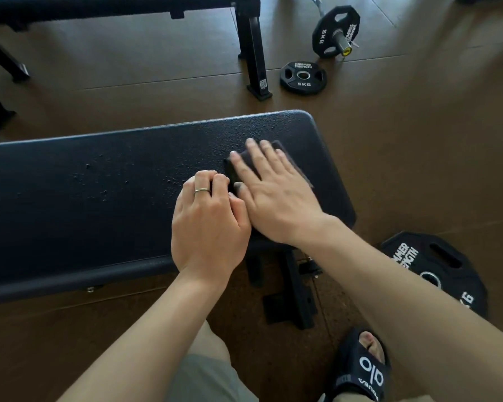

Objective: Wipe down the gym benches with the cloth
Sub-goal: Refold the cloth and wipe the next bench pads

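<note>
A black padded gym bench (84, 204) runs across the middle of the view, its top speckled with water droplets. Near its right end lies a dark folded cloth (298, 169). My right hand (270, 192) lies flat on the cloth with fingers straight, pressing it onto the pad. My left hand (208, 219), with a ring on one finger, sits beside it, fingers curled at the cloth's left edge; whether they pinch the edge is hidden by the knuckles.
A second bench (250, 44) stands behind on black steel legs. Weight plates lie on the brown floor: one flat 5 kg plate (302, 76), one on a bar end (336, 30), one by my right foot (436, 271). My sandalled foot (363, 367) is below.
</note>
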